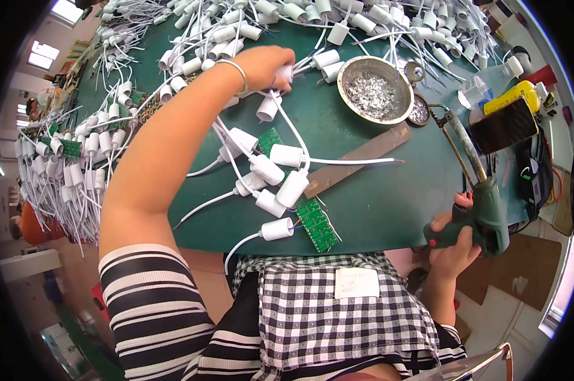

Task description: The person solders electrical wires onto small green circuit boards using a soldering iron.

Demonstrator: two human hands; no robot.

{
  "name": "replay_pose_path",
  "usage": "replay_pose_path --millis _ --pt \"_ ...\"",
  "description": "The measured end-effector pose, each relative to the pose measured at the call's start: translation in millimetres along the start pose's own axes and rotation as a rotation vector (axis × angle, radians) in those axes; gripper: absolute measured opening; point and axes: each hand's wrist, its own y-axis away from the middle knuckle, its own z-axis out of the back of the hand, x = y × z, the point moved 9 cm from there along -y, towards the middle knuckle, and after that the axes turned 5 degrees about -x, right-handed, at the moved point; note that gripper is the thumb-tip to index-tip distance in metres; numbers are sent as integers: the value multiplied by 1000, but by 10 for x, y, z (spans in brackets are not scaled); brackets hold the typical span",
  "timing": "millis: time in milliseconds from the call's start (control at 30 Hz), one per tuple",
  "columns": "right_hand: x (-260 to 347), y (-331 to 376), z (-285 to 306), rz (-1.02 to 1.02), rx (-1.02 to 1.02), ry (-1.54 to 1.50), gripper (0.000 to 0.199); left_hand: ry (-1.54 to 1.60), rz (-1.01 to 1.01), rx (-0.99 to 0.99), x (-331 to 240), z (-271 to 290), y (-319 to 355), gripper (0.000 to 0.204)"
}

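Observation:
My left hand [261, 66] reaches to the far side of the table, its fingers closed around a white lamp socket [285, 75] with a cable. At the right table edge my right hand [455, 244] grips a green soldering gun [492, 216] by its handle, its long metal nose pointing away from me. Between the hands lie several white lamp sockets [266, 169] with white cables. A green circuit board panel [317, 225] rests near the front edge, beside a socket with thin coloured wires. Another green board [270, 140] is partly covered by sockets.
A flat brown bar [360, 159] lies slantwise under a cable. Behind it stands a metal bowl [341, 89] of silvery scraps, with a small round tin [420, 113] beside it. Heaped sockets [230, 28] fill the back and left. At right are a phone [504, 126] and a clear bottle [480, 87].

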Motion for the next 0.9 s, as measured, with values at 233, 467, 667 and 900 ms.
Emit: replay_pose_path --millis 233,467,667,900 --pt "-14 89 -41 -58 91 -20 51 59 63 -662 -362 1507 993 34" --pt "-229 419 -238 -283 328 104 60 223 99 -125 -1966 -18 2213 18" --pt "-237 626 -313 -304 568 56 48 152 341 -569 -1862 -490 2544 25" --pt "-401 757 -74 -381 675 190 39 -30 355 -665 -1803 -231 2371 40"
